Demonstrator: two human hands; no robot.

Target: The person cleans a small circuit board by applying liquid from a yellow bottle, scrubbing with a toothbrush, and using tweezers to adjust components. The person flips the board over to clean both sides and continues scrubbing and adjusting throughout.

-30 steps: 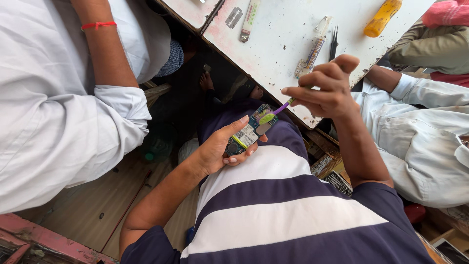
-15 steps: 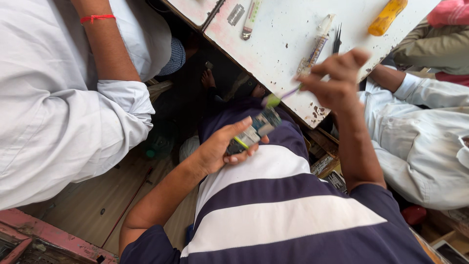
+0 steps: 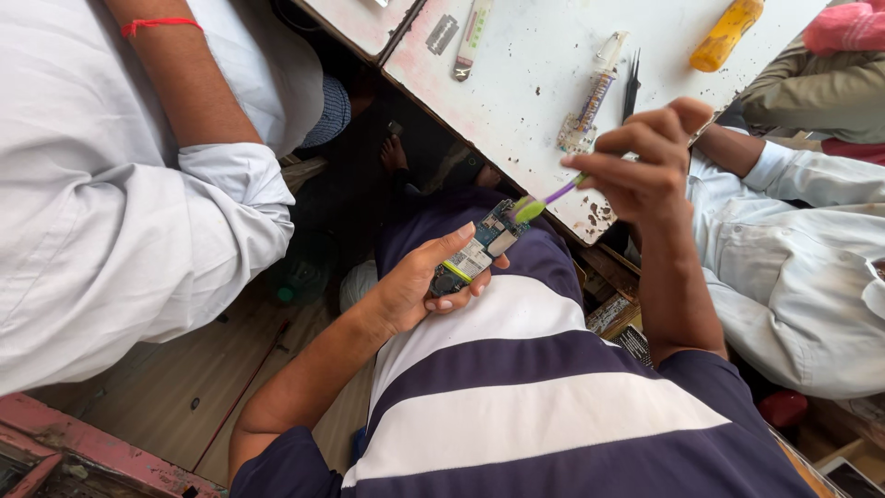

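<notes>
Nearest the lens, my striped shirt filled the low frame and hid my lap. My left hand had a narrow grip closed round a small circuit board, held tilted above my chest; the fingers covered its lower end, so I couldn't read that part. My right hand pinched a green-and-purple brush, its green head touching the board's top corner; the handle's far end vanished inside the fist. Just beyond, the white tabletop showed its chipped near edge close behind the brush, leaving little room there. On it lay a syringe, black tweezers, a razor blade and an orange bottle, cut off at the top. White-sleeved neighbours crowded both sides.
</notes>
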